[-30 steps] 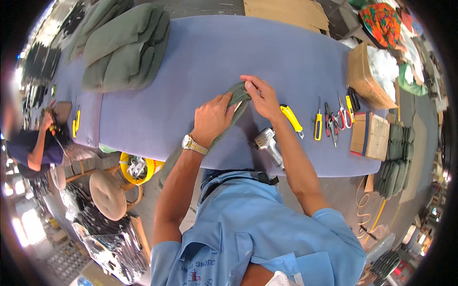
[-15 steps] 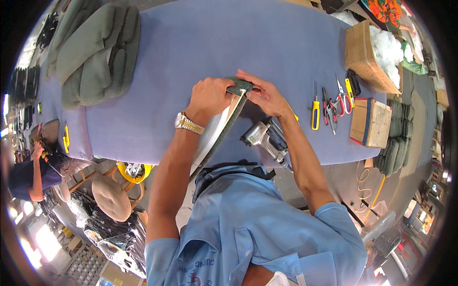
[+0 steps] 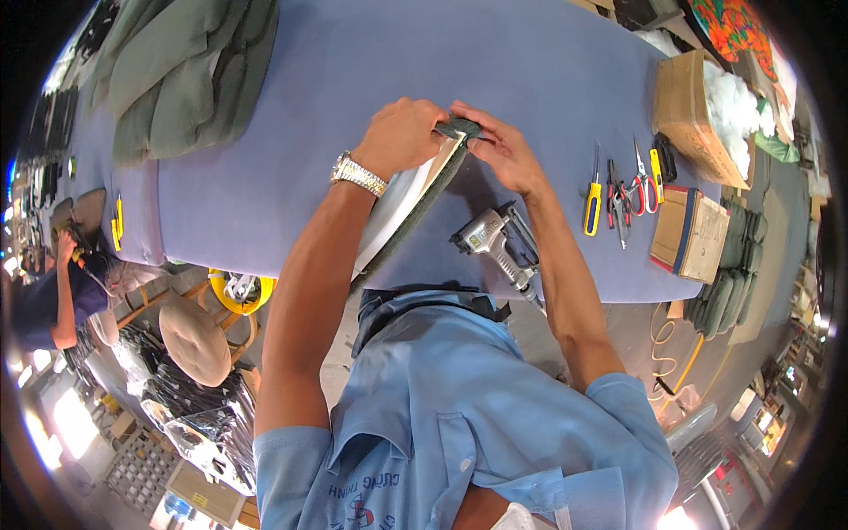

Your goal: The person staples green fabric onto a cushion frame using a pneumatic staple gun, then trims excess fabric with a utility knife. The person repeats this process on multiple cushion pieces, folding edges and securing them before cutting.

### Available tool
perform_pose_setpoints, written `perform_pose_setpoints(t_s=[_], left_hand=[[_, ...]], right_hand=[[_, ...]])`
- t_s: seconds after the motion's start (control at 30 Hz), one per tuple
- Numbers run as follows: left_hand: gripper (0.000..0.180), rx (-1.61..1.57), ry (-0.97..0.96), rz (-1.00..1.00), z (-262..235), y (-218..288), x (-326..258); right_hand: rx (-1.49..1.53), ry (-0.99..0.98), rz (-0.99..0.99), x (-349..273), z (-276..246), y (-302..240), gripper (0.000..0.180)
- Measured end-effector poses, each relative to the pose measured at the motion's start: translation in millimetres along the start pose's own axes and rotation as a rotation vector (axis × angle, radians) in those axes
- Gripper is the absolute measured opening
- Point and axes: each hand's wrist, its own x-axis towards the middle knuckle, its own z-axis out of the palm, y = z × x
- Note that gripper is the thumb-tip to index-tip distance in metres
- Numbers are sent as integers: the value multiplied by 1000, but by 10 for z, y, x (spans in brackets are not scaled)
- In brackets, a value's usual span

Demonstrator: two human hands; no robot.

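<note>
A long upholstery panel (image 3: 395, 216) stands on edge and slants across the table in front of me, with white padding, a strip of tan board and dark green fabric along its side. My left hand (image 3: 402, 135) is closed over its far corner, fingers pinching the folded green fabric (image 3: 458, 129). At that same corner my right hand (image 3: 505, 152) presses the fabric from the other side with thumb and fingers. The fingertips partly hide the fold. A metallic staple gun (image 3: 496, 240) lies beside my right forearm, untouched.
The blue-covered table (image 3: 353, 53) carries green cushions (image 3: 190, 84) at far left. At right are a screwdriver (image 3: 593, 208), pliers (image 3: 617, 203), scissors (image 3: 644, 181), a small box (image 3: 689, 231) and a carton (image 3: 685, 106) of white stuffing. A co-worker (image 3: 57, 296) is at left.
Both hands and the panel's corner have shifted slightly farther away across the table. The grip on the fabric stays at the corner, and the staple gun still lies beside my right forearm.
</note>
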Motion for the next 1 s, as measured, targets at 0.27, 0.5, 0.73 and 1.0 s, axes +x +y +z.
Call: perform_pose_setpoints(t_s=[0.27,0.5,0.73,1.0], left_hand=[[35,-104,109,-14,-93,-201,-300],[43,-354,311,-323,-573,-640,-2306],[62,-1119,1127,-962,576,-437,-3577],[63,-709,1345,-765,635,-852,-3256]], right_hand=[[-593,36,-12,181,368,-340,62],[-901,137,-113,533,829,-502,58],[-1114,14,-55,599,883,-676,53],[-1010,-415,-274,133,1627,-1143,47]])
